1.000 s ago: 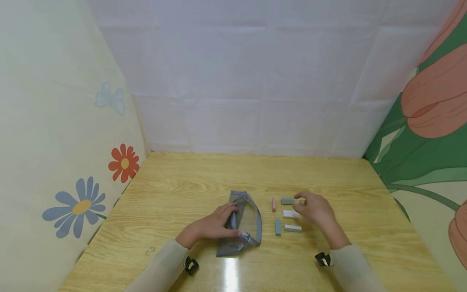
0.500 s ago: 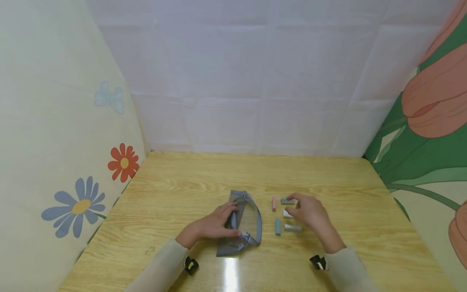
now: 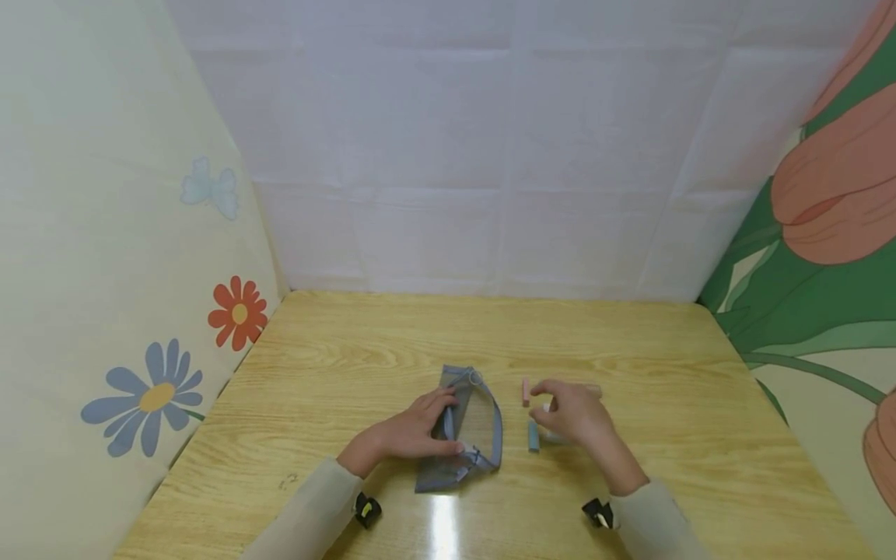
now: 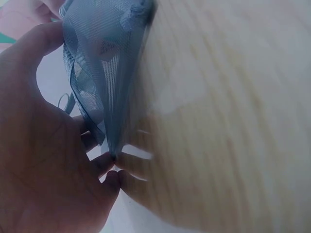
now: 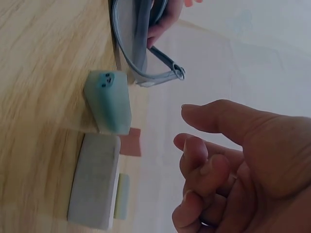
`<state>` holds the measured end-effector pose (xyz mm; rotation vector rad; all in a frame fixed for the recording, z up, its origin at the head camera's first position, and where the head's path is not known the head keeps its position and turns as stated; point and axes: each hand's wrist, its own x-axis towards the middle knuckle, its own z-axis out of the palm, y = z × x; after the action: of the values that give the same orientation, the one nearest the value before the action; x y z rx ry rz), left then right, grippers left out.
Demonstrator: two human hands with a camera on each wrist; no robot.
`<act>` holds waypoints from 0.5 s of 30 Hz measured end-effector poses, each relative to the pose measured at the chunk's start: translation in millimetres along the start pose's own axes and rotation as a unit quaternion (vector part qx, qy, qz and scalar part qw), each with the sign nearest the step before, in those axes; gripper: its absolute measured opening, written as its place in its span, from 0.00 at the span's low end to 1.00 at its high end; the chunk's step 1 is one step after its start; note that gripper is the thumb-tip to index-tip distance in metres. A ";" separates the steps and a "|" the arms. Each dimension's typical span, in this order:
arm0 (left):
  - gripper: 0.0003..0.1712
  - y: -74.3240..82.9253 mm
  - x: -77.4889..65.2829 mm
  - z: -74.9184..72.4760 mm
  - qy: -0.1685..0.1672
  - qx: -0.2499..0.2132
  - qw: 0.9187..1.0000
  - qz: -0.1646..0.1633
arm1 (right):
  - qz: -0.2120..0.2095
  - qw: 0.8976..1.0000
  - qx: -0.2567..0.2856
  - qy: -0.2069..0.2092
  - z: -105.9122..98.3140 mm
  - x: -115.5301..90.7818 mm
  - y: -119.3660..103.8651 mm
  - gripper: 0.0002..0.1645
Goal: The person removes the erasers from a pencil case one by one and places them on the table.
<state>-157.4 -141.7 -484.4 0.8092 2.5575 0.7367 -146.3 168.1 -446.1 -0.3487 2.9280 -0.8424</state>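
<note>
My left hand holds a grey-blue mesh pouch on the table, thumb and fingers spread at its opening. In the left wrist view the thumb touches the mesh and the fingers lie partly behind it. My right hand hovers over several small blocks, thumb and forefinger apart with nothing between them. A teal block and a pink block lie just left of it. In the right wrist view, the teal block bears a small printed face, beside a whitish block. Other blocks are partly hidden under the hand.
A pale block shows past the right hand. The wooden table is bounded by a white cloth at the back and flower-printed cloths at both sides. Black wrist cameras sit by both sleeves.
My right hand has moved left across the blocks, uncovering the pale block at the right and covering the upper teal one. The left hand and the pouch have stayed in place.
</note>
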 end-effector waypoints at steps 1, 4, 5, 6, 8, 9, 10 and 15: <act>0.51 -0.2 -0.1 0.3 0.000 0.000 1.000 0.001 | 0.000 1.000 0.004 -0.003 1.6 0.0 -1.3 0.18; 0.52 -1.0 -0.4 1.5 -0.001 0.003 1.000 0.002 | -0.001 1.000 0.010 -0.007 5.8 -0.3 -5.5 0.17; 0.52 -1.4 -0.4 1.9 -0.002 0.005 1.000 0.002 | -0.001 1.000 0.013 -0.008 6.9 -0.4 -6.8 0.17; 0.53 -1.8 -0.3 2.3 -0.002 0.006 1.000 0.001 | -0.001 1.000 0.015 -0.008 8.2 -0.3 -7.8 0.17; 0.53 -3.0 0.0 3.1 0.001 0.009 1.000 0.002 | -0.004 1.000 0.016 -0.008 9.7 -0.1 -10.0 0.17; 0.52 -3.6 0.4 3.2 0.001 0.011 1.000 0.002 | -0.005 1.000 0.017 -0.009 10.4 0.0 -10.7 0.17; 0.52 -4.0 0.7 3.2 0.001 0.011 1.000 0.003 | -0.009 1.000 0.015 -0.007 11.2 0.1 -11.3 0.16; 0.52 -3.6 1.9 1.6 0.007 0.007 1.000 0.006 | -0.012 1.000 0.021 -0.013 14.8 1.3 -14.0 0.17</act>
<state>-159.6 -142.4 -488.0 0.8279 2.5756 0.7306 -142.9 148.7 -451.2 -0.3898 2.8838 -0.8937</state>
